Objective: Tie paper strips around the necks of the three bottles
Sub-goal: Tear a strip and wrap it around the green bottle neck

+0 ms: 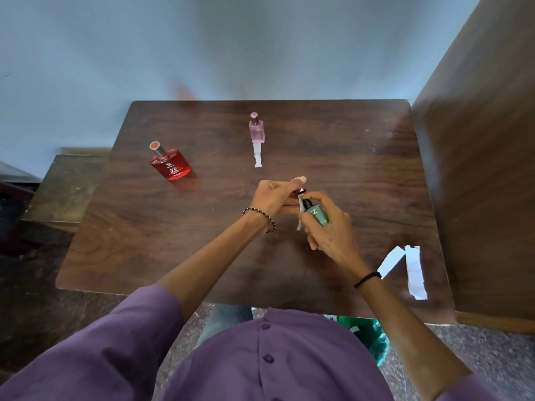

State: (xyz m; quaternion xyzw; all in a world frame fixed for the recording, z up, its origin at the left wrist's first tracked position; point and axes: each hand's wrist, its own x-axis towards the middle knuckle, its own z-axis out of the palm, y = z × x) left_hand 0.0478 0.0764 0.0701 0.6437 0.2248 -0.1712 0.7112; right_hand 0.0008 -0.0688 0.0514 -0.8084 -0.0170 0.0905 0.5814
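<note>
A person in a purple buttoned shirt (269, 360) is leaning over a dark brown wooden tabletop (202, 241), both bare forearms reaching toward its middle. The right hand (330, 227) is wrapping around a small green glass bottle (318, 215) with a dark neck and a pinkish cap, holding it tilted just above the wood, its fingers (311, 227) clenching the bottle's body. The left hand (275, 195) is meeting it at the bottle's top, its fingers pinching a white paper strip (300, 211) that is lying against the neck and hanging down past the right thumb. Whether the strip is already knotted cannot be told.

A thin black band (367, 279) is sitting on the right wrist and a beaded bracelet (262, 218) on the left.

Farther back, near the middle, a pale pink rectangular glass bottle (256, 130) is standing upright with a white paper tail (257, 154) trailing from it onto the wood toward the person. Well to its left, a red flat-shouldered glass bottle (170, 166) with a silver neck and red cap is standing with no strip visible on it.

Near the right front edge, two loose white paper strips (414, 273) are lying flat, touching at their far ends. A brown wooden panel (477, 169) is rising just beside the right edge.
</note>
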